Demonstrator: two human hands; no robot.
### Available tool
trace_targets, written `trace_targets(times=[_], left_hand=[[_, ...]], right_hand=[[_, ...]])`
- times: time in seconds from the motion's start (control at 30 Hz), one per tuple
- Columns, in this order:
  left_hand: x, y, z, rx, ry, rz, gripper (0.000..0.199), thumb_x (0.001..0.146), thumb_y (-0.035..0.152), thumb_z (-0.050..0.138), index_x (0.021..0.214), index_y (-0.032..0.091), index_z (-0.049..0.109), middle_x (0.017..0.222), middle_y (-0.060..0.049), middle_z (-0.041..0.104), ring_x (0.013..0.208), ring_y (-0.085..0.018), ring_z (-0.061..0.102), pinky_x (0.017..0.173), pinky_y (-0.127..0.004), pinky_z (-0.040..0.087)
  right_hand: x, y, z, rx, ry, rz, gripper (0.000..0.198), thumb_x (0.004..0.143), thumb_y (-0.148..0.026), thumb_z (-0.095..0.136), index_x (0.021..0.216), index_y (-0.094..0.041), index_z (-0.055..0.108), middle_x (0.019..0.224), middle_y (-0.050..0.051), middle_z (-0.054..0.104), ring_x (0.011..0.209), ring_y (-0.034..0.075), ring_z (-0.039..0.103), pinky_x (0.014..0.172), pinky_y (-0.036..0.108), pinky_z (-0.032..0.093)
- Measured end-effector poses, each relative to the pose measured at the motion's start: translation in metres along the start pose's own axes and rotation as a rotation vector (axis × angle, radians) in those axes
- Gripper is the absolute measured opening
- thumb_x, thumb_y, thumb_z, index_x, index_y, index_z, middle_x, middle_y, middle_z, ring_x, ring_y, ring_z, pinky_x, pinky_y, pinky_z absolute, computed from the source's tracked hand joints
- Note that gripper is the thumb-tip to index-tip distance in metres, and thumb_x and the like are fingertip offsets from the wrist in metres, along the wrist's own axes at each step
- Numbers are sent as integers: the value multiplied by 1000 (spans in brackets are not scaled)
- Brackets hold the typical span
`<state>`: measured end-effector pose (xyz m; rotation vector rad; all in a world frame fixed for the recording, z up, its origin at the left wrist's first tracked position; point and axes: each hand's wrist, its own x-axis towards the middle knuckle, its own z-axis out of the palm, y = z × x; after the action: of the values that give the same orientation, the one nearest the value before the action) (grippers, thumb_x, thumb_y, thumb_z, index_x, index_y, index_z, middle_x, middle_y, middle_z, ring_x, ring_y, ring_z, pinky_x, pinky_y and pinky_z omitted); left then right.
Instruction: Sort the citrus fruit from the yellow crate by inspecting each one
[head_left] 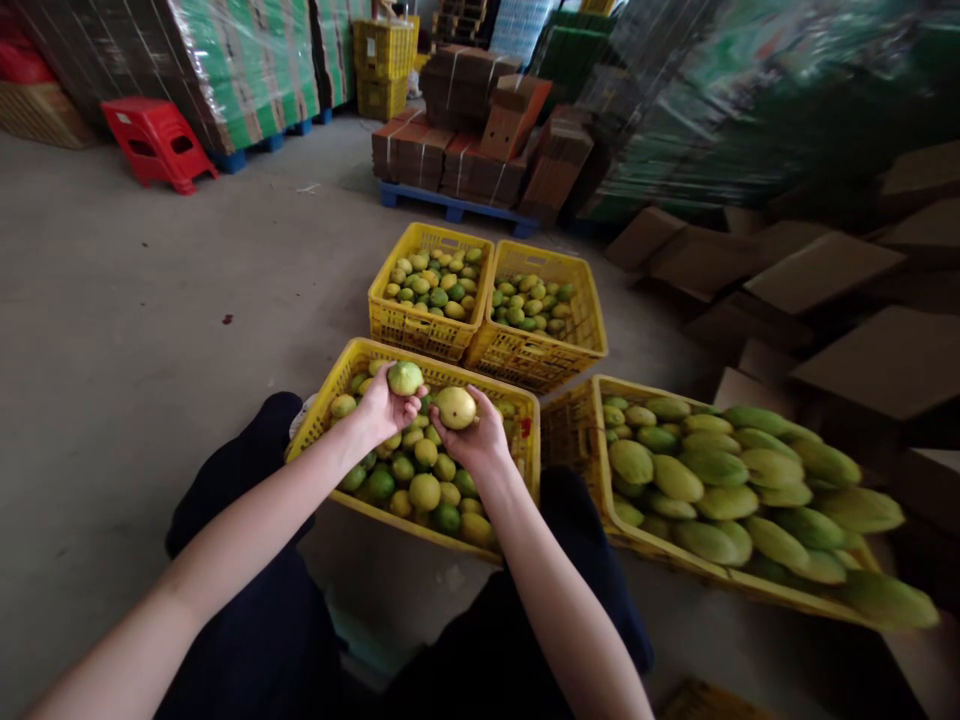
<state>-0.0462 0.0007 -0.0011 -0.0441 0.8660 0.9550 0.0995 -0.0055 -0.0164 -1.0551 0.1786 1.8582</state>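
My left hand (388,408) is closed around a green-yellow lemon (405,378), which faces up at the fingertips. Beside it, my right hand (480,436) grips a yellower lemon (455,408) between thumb and fingers. Both hands are above a yellow plastic crate (351,508) standing between my knees. Inside that crate lie green and yellow lemons (424,491), partly hidden by my hands and forearms. The two held lemons are apart from each other.
Two yellow crates (426,330) (581,345) of similar fruit stand just beyond. At right, another crate (600,440) is heaped with yellow-green fruit. Flattened cartons (825,270) lie behind it. A red stool (160,140) and a blue pallet (457,207) with bundled cardboard are farther back.
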Motion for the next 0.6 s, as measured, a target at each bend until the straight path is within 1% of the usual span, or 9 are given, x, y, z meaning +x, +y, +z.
trace_targets(times=[0.1,0.17,0.23,0.27,0.3,0.37,0.47,0.53,0.6], left_hand=[[3,2,2,9,49,26,40,99,41,34,80,14,57,60,-5,57,42,-8,49,34,-13,42],[5,4,2,1,102,98,29,97,35,42,83,14,57,65,-5,59,49,-10,56,43,-15,51],[8,3,0,19,107,239,12,93,25,54,88,15,57,74,-5,62,61,-11,63,57,-19,58],[8,2,-2,53,88,327,6,89,22,60,90,16,57,80,-4,64,67,-12,64,64,-21,59],[9,1,-3,108,62,420,11,85,19,66,92,17,57,86,-3,65,74,-12,65,69,-22,59],[8,-1,-6,269,17,621,29,75,18,76,97,20,57,99,-2,64,85,-12,65,77,-23,58],[5,-2,-9,580,-24,927,47,67,24,85,106,21,58,112,-4,62,93,-14,64,79,-23,55],[2,-1,-10,784,-94,1109,52,67,31,86,111,22,59,117,-6,61,97,-17,63,80,-25,54],[-1,0,-10,953,-189,1281,51,70,35,83,114,23,61,120,-8,60,106,-20,61,83,-28,54]], right_hand=[[-3,-3,-1,1,-80,50,18,91,-31,49,91,-16,59,72,9,68,70,20,68,53,26,59],[-2,-6,-3,9,-168,69,22,91,-32,47,96,-14,60,79,12,70,76,22,69,53,27,59],[1,-8,-6,7,-254,33,22,89,-32,50,98,-14,60,83,13,71,78,23,70,55,28,60],[3,-8,-7,-5,-287,-12,21,88,-32,53,98,-15,60,84,11,71,79,23,70,58,30,60],[5,-9,-8,-33,-309,-79,20,86,-33,56,97,-16,60,84,9,71,80,23,70,61,32,61],[8,-10,-9,-144,-309,-299,23,80,-34,64,97,-19,60,87,5,71,82,22,69,69,35,61],[5,-13,-11,-464,-238,-806,45,70,-33,78,110,-23,60,107,4,70,96,22,66,84,38,58],[-1,-15,-13,-746,-224,-1136,60,66,-30,81,120,-25,57,122,6,66,109,25,63,93,40,54],[-7,-17,-16,-990,-253,-1391,62,68,-27,80,125,-26,56,129,8,62,117,27,59,99,43,51]])
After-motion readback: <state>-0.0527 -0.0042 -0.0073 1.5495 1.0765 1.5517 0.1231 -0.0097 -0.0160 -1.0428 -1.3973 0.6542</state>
